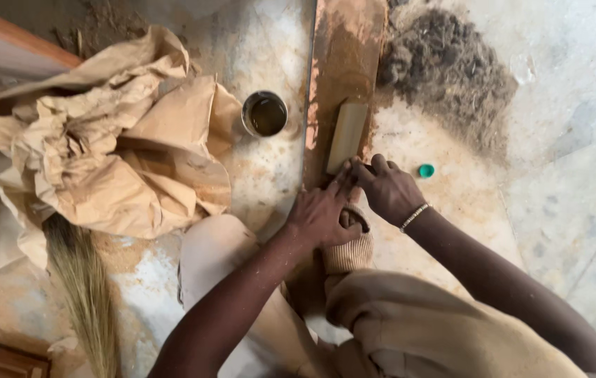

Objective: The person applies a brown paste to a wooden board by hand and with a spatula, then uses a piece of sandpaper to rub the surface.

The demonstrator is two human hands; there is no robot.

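block: pale rectangular sanding block (347,137) lying flat on the board, long axis near 12–6 o'clock, just above frame centre
board: long reddish-brown wood plank (343,63) running 12 to 6 o'clock, near end hidden under the hands and knee
left hand: left hand (322,217) at 6 o'clock of block, fingers stretched forward, tips touching block's near end; flat press, not a closed grip
right hand: right hand (389,190) at 5 o'clock of block, fingers bent, tips on the block's lower corner beside the left; nothing enclosed, bracelet at wrist
step: looks like mid-stroke rubbing the block along the plank, both hands bearing down
next move calls for: likely even downward pressure, block kept flat and square to plank edges
tin: open round can (265,113) with dark liquid, 9 o'clock of block, just beside plank
cap: small teal cap (426,170), 3 o'clock of right hand, on floor
dust: dark sawdust heap (452,70), 1 o'clock of block
paper: crumpled brown paper (112,140), far 9 o'clock
broom: straw broom (88,294), 7 o'clock
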